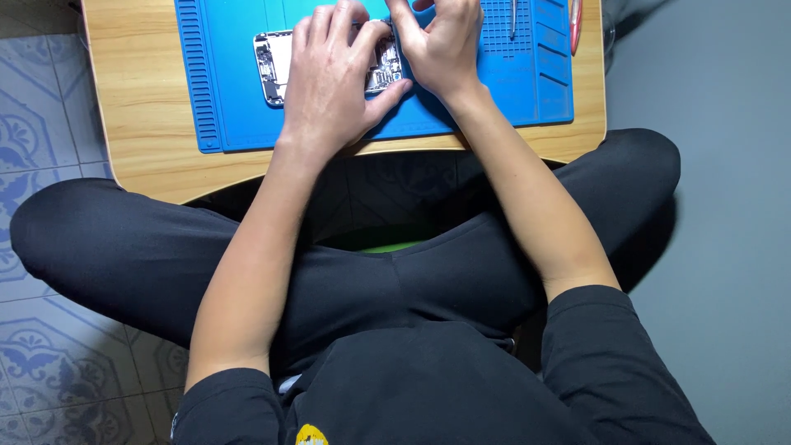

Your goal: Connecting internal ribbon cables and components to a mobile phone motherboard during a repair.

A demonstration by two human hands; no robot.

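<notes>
A blue work mat (239, 115) with ribbed edges and small moulded compartments lies on a low wooden table (140, 107) with a light grain and a curved near edge. At the far right of the mat rest a slim metal tool (512, 18) and, just beside the mat's edge, a red-handled tool (574, 25), both lying lengthwise and partly cut off by the top of the picture. To the left the floor is covered in patterned grey-blue tiles (33, 107), while to the right it is a plain grey floor (709, 99), and a strip of green (387, 245) shows under the table.
</notes>
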